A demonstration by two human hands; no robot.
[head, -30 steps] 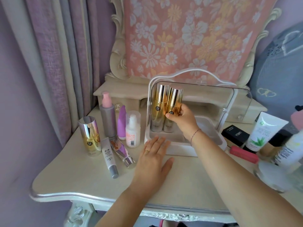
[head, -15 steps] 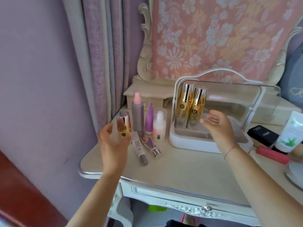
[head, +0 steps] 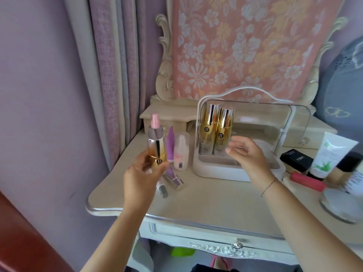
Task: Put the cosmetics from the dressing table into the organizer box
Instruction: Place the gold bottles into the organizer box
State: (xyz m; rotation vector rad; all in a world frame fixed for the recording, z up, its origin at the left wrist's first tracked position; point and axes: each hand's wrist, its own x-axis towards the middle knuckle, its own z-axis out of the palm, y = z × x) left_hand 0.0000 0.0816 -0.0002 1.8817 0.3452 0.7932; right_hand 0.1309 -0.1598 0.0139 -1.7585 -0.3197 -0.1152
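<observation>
My left hand [head: 140, 178] grips a short gold bottle with a silver cap [head: 157, 152] and holds it lifted above the table's left part. My right hand [head: 247, 156] hovers open in front of the white organizer box [head: 216, 170], holding nothing. Two tall gold bottles [head: 216, 130] stand upright in the box's left side, behind its raised clear lid [head: 255, 118]. Left of the box stand a grey spray bottle with a pink top [head: 155, 126], a purple tube [head: 170, 144] and a small white bottle [head: 181, 154]. Two small tubes [head: 172, 179] lie flat on the table below my left hand.
To the right of the box lie a black compact [head: 295, 159], a white aloe tube [head: 332, 154], a red stick [head: 307, 182], dark bottles and a round glass dish [head: 339, 207]. The cream dressing table [head: 206, 201] has a floral-covered mirror behind and a curtain at its left.
My left hand reached to the short gold bottle at the table's left, closed on it and lifted it. My right hand let go of the tall gold bottle in the box and drew back, open.
</observation>
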